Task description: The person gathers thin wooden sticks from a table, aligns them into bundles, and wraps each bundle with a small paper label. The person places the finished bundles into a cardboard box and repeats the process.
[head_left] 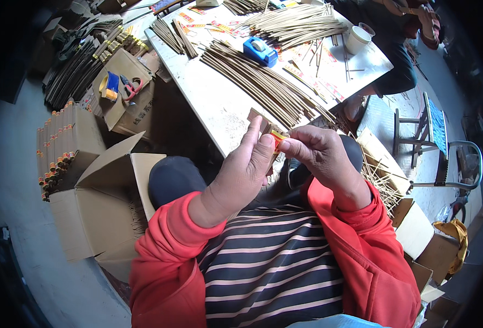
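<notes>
"Red and yellow, that label (277, 138): where is it?"

"Centre of the frame, on a brown stick bundle (266, 123)."

"And the hands?"

"The left hand (237, 169) grasps the bundle; the right hand (324, 156) pinches the label, thumb on top."

"Nearby?"

"A blue tape dispenser (260, 52), upper centre, on the white table (198, 82)."

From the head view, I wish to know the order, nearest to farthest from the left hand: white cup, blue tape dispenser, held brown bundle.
1. Held brown bundle: at the left hand.
2. Blue tape dispenser: ahead, on the table.
3. White cup: ahead, farther right.
</notes>
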A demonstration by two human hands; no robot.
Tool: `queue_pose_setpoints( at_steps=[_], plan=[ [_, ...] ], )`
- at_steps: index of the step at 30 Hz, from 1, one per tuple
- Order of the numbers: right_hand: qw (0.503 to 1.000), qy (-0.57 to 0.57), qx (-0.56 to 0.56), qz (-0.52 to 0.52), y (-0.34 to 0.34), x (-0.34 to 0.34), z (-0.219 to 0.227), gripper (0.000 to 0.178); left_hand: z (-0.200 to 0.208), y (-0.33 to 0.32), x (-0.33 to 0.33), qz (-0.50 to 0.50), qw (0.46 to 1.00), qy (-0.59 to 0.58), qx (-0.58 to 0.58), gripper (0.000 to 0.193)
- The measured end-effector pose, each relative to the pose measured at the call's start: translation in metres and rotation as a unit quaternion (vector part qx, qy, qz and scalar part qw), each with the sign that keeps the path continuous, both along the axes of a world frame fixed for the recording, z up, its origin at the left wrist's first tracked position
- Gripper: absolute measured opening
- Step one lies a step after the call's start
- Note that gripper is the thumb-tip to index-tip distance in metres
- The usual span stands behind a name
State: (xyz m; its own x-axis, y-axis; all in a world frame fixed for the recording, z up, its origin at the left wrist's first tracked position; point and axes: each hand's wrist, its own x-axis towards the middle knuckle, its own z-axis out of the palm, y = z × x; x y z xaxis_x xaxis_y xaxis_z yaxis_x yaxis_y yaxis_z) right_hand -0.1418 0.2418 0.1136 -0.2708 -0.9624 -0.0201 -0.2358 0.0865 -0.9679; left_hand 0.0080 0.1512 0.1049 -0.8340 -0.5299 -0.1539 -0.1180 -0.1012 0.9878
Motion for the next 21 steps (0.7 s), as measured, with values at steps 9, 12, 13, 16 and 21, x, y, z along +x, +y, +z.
queue_pose_setpoints(
  at_steps=[9,12,13,16,21],
  plan=[
    [0.974,-0.194,-0.018,0.117,0.007,-0.016,-0.016,0.027,-0.004,0.002,0.001,-0.089,0.996,0.008,-0.001,0.073],
    [0.96,-0.23,-0.038,0.155,0.009,-0.02,-0.02,0.027,-0.002,0.002,0.001,-0.122,0.992,0.014,0.02,0.076],
    [0.953,-0.249,-0.049,0.167,0.01,-0.02,-0.021,0.028,0.0,0.002,0.001,-0.126,0.991,0.009,0.033,0.078],
    [0.93,-0.303,-0.054,0.202,0.009,-0.023,-0.023,0.029,0.003,0.002,0.0,-0.134,0.988,0.012,0.076,0.083],
    [0.943,-0.266,-0.059,0.189,0.008,-0.024,-0.023,0.03,0.0,0.003,-0.002,-0.127,0.98,0.045,0.149,0.091]
  ],
)
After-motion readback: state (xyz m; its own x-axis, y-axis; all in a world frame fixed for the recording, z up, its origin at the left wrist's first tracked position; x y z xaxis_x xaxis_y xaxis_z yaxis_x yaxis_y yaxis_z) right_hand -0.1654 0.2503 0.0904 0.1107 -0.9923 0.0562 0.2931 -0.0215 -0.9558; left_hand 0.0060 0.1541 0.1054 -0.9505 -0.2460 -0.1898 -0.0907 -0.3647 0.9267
